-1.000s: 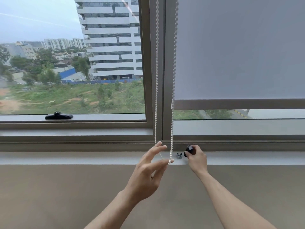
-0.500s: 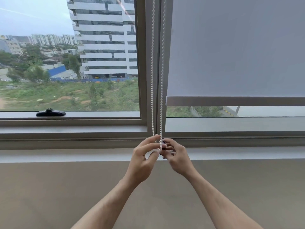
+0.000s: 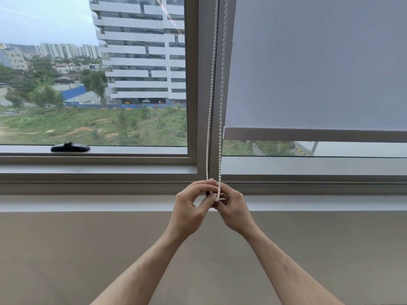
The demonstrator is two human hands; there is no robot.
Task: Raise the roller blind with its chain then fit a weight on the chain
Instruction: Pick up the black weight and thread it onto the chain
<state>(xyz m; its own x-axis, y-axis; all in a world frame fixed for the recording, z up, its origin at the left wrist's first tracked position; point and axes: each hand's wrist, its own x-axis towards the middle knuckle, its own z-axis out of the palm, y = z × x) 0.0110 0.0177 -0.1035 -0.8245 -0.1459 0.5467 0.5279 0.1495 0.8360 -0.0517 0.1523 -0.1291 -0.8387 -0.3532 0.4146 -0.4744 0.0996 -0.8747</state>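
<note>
I see my left hand now pinching closer at the loop bottom of the white beaded plastic chain; my right hand curls round something hidden beside it, under the smooth grey fabric blind.

Upper-floor room: large window, roller blind, city view.

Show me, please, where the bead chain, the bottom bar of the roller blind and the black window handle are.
bead chain [image 3: 222, 106]: head view, on the right strand above the hands.
bottom bar [image 3: 308, 134]: head view, on its front face, left of the middle.
black window handle [image 3: 70, 148]: head view, on the middle of its body.
</note>
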